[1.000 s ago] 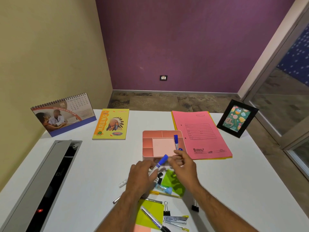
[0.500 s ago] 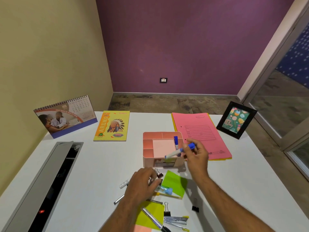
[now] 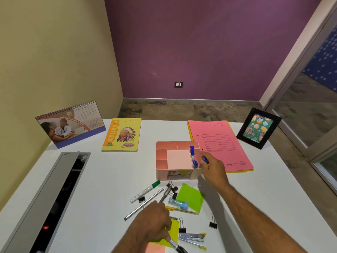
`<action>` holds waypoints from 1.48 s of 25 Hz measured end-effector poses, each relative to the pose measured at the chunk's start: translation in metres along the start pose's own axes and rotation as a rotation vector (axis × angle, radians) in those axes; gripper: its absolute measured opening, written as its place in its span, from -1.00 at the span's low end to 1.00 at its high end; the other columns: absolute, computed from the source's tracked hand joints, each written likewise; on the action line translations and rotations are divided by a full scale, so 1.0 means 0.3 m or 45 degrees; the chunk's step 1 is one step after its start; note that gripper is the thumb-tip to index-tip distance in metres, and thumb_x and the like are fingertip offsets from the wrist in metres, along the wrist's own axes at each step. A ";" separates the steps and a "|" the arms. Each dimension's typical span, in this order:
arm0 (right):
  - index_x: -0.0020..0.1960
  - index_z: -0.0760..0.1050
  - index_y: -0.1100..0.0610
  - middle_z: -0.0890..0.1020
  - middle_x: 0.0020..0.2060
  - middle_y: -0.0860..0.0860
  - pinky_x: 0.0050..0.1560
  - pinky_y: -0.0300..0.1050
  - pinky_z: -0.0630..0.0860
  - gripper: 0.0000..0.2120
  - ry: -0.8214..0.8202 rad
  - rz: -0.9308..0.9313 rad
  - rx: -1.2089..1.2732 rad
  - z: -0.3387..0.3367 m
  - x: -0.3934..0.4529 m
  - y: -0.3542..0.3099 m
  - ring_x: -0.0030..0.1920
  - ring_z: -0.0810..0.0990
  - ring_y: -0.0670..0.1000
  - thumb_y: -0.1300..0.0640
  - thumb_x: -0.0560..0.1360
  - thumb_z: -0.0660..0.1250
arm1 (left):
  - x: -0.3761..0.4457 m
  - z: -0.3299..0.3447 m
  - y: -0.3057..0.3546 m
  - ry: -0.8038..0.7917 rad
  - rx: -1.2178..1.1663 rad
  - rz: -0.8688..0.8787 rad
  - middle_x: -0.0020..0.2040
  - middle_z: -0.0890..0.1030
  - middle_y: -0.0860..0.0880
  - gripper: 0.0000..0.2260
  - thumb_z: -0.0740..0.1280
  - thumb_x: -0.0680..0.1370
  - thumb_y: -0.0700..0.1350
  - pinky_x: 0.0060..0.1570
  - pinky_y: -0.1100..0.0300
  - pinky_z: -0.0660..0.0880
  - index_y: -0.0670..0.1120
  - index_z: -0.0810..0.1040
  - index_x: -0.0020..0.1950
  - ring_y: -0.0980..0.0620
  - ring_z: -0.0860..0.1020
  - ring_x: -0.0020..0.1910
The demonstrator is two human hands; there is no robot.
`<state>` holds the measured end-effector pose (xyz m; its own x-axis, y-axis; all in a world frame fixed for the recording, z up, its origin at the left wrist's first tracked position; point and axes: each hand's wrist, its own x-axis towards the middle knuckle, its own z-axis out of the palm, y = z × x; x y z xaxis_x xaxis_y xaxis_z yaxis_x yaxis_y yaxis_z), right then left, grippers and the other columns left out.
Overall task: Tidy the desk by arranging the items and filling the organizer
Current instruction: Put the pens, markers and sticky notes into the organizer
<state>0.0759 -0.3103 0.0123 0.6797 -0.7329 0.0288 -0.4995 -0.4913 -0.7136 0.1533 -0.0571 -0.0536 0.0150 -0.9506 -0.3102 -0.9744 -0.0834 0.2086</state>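
Note:
The pink organizer [image 3: 161, 173] stands mid-desk with two blue markers [image 3: 191, 151] in its right compartment. My right hand [image 3: 212, 168] is at the organizer's right edge and pinches a blue-capped marker [image 3: 205, 159], of which only the cap shows. My left hand [image 3: 153, 221] hovers over the loose items near me with its fingers bent down and its fingertips hidden. It touches the end of a grey pen [image 3: 166, 194]. Around it lie a green marker [image 3: 145, 191], a silver pen [image 3: 144, 204], a yellow pen [image 3: 182, 209], a green sticky note [image 3: 190, 197], binder clips [image 3: 213, 223] and a stapler [image 3: 191, 238].
A desk calendar [image 3: 71, 125] and a yellow notebook [image 3: 121, 135] sit at the back left. At the back right are a pink folder [image 3: 218, 143] and a framed card [image 3: 259, 128]. An open grey cable tray [image 3: 54, 198] runs along the desk's left side.
My right hand carried the blue marker from the pile up to the organizer's right compartment. My left hand drew back from the pile toward me.

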 end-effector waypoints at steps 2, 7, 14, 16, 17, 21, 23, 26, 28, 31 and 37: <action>0.26 0.54 0.09 0.67 0.09 0.03 0.04 -0.05 0.58 -0.74 -0.018 -0.011 -0.016 0.007 -0.004 0.020 0.01 0.57 -0.02 0.15 0.59 0.27 | -0.008 -0.001 -0.001 0.032 0.039 0.097 -0.15 0.65 0.02 -0.74 0.37 0.43 0.16 -0.10 0.07 0.31 0.05 0.68 -0.02 -0.08 0.51 -0.04; 0.22 0.58 0.11 0.65 0.09 -0.03 0.06 -0.06 0.53 -0.73 0.110 -0.042 0.043 0.000 -0.027 0.032 0.05 0.56 -0.05 0.06 0.55 0.33 | -0.027 0.017 -0.004 0.023 0.140 0.203 -0.28 0.54 0.07 -0.90 0.38 0.35 0.01 -0.22 0.14 0.28 0.07 0.60 -0.17 -0.01 0.49 -0.20; -0.03 0.60 0.01 0.67 -0.17 0.01 -0.25 -0.18 0.54 -0.76 0.325 -0.091 0.438 -0.017 -0.100 -0.017 -0.16 0.61 0.04 -0.11 0.53 0.25 | -0.036 0.026 0.015 0.422 -0.120 0.072 -0.16 0.56 0.10 -0.90 0.27 0.53 0.08 -0.18 0.11 0.44 0.08 0.51 -0.08 0.02 0.49 -0.15; -0.09 0.61 0.04 0.67 -0.26 0.09 -0.29 -0.05 0.55 -0.68 0.269 -0.105 0.542 -0.019 -0.118 -0.032 -0.26 0.60 0.10 -0.17 0.50 0.23 | -0.038 0.001 0.026 0.736 -0.352 -0.152 -0.13 0.54 0.16 -0.92 0.25 0.57 0.07 -0.15 0.23 0.40 0.12 0.50 -0.03 0.13 0.46 -0.12; -0.10 0.61 0.06 0.66 -0.29 0.12 -0.33 -0.01 0.55 -0.71 0.228 -0.105 0.581 -0.019 -0.128 -0.043 -0.30 0.60 0.10 -0.13 0.51 0.26 | -0.032 -0.024 0.031 0.868 -0.487 -0.275 -0.11 0.53 0.20 -0.95 0.26 0.57 0.04 -0.14 0.30 0.37 0.13 0.51 -0.01 0.19 0.45 -0.11; 0.07 0.61 0.06 0.68 -0.17 0.10 -0.27 -0.24 0.59 -0.81 -0.056 -0.063 0.690 0.019 -0.171 -0.096 -0.26 0.63 -0.16 0.19 0.46 0.45 | 0.008 -0.108 0.000 1.132 -0.882 -0.535 -0.13 0.56 0.23 -0.94 0.40 0.51 -0.02 -0.18 0.22 0.49 0.12 0.56 -0.04 0.18 0.51 -0.12; 0.13 0.60 -0.01 0.71 -0.11 0.00 -0.14 -0.14 0.63 -0.68 -0.187 -0.084 0.660 0.058 -0.191 -0.116 -0.16 0.68 -0.08 0.15 0.39 0.52 | 0.018 -0.127 -0.014 1.154 -0.879 -0.509 -0.13 0.57 0.22 -0.93 0.39 0.50 0.02 -0.21 0.18 0.51 0.12 0.56 -0.04 0.18 0.53 -0.13; 0.10 0.62 0.05 0.72 -0.13 -0.03 -0.15 -0.22 0.59 -0.70 -0.217 -0.181 0.688 0.093 -0.215 -0.159 -0.14 0.69 -0.06 0.21 0.39 0.52 | 0.027 -0.154 -0.022 1.167 -0.878 -0.465 -0.14 0.57 0.23 -0.91 0.38 0.50 0.08 -0.21 0.18 0.52 0.13 0.54 -0.04 0.16 0.53 -0.14; 0.06 0.63 0.08 0.71 -0.18 -0.02 -0.17 -0.26 0.57 -0.74 -0.188 -0.184 0.733 0.096 -0.221 -0.181 -0.18 0.67 -0.09 0.24 0.39 0.52 | 0.032 -0.162 -0.034 1.173 -0.875 -0.445 -0.13 0.56 0.25 -0.89 0.37 0.49 0.11 -0.21 0.17 0.54 0.13 0.54 -0.03 0.16 0.54 -0.14; -0.01 0.61 0.06 0.66 -0.26 -0.03 -0.23 -0.27 0.55 -0.78 -0.099 -0.201 0.675 0.083 -0.218 -0.198 -0.27 0.59 -0.14 0.27 0.38 0.50 | 0.035 -0.160 -0.057 1.119 -0.779 -0.467 -0.09 0.56 0.26 -0.78 0.34 0.48 0.21 -0.17 0.21 0.54 0.15 0.54 0.03 0.20 0.53 -0.13; 0.00 0.55 0.14 0.63 -0.27 -0.12 -0.30 -0.46 0.48 -0.79 0.371 -0.117 0.527 -0.032 -0.096 -0.185 -0.30 0.59 -0.26 0.29 0.40 0.48 | -0.022 -0.075 -0.170 0.786 -0.504 -1.023 0.12 0.61 0.10 -0.73 0.30 0.56 0.14 0.01 0.11 0.47 0.11 0.51 0.23 0.04 0.51 0.09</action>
<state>0.0790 -0.2666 0.0577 0.5033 -0.8253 0.2561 -0.1503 -0.3754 -0.9146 0.2081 -0.0533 -0.0414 0.8337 -0.5521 0.0070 -0.4896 -0.7334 0.4716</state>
